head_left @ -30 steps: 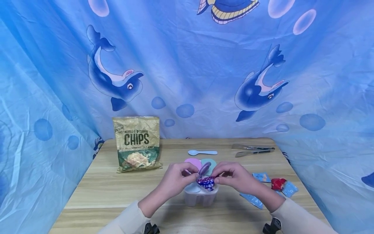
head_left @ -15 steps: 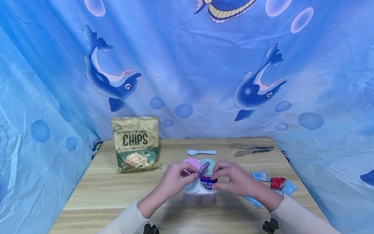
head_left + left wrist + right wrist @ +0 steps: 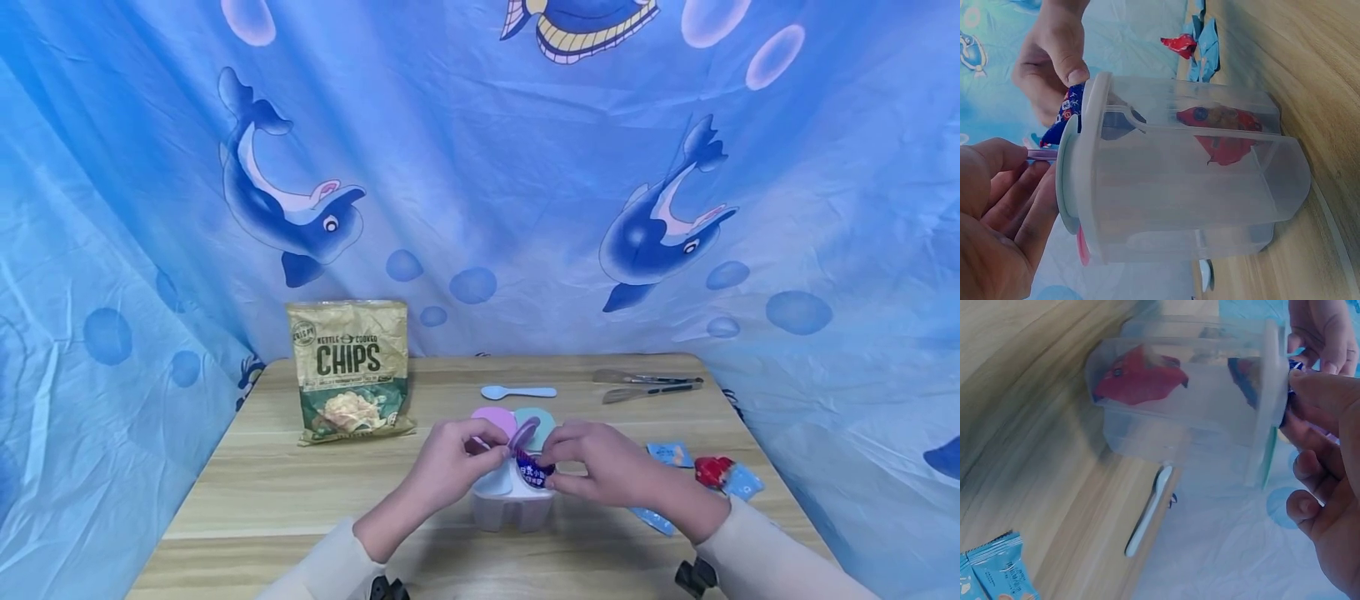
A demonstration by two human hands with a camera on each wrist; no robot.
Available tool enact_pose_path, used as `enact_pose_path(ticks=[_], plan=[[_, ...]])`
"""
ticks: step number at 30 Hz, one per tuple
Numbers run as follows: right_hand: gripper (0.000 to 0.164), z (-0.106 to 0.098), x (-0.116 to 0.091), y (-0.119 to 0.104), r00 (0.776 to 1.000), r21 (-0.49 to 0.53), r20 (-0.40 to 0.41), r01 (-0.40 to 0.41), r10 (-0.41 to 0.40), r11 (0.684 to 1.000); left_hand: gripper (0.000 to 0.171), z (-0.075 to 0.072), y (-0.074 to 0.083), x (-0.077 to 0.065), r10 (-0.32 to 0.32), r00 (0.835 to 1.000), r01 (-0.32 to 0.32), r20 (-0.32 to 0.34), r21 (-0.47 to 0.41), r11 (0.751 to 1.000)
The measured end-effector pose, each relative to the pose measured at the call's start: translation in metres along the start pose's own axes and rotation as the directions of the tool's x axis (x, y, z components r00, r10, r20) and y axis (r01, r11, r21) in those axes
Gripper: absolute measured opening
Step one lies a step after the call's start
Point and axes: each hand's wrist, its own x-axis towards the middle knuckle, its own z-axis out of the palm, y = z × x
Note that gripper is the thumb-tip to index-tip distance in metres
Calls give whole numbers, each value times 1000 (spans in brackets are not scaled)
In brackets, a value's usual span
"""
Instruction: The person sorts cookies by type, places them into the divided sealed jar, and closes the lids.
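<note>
A translucent plastic storage box (image 3: 512, 510) with several compartments stands on the table. My left hand (image 3: 461, 454) pinches the raised purple lid (image 3: 523, 434) at its top. Into the opening under that lid goes a dark blue snack packet (image 3: 531, 472), which my right hand (image 3: 603, 467) pinches at the rim. In the left wrist view, part of the blue packet (image 3: 1066, 117) sticks out above the rim, and its lower end shows through the wall. Lower in the box lies a red packet (image 3: 1225, 131). Pink (image 3: 493, 418), teal (image 3: 536, 427) and light blue lids (image 3: 495, 481) cover other compartments.
A chips bag (image 3: 352, 371) stands at the back left. Behind the box lies a light blue spoon (image 3: 519, 392), with tongs (image 3: 647, 387) at the back right. Blue packets (image 3: 670, 454) and a red one (image 3: 712, 472) lie beyond the right hand.
The blue packet has gone down from above the opening, partly into the compartment, with my right hand following it. My left hand still holds the purple lid up.
</note>
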Motion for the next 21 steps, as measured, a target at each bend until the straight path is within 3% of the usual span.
enact_pose_path(ticks=[8,14,21], plan=[[21,-1,4,-8,994,76,41,-102,99,992,10,-1,1,-1,-12,1000,12,7,-3,1000],[45,3,3,-7,995,68,32,-93,91,993,10,-1,0,0,-4,1000,4,-1,11,1000],[20,7,3,-5,1000,5,-23,-12,12,1000,8,0,-1,1,7,1000,-7,-10,24,1000]])
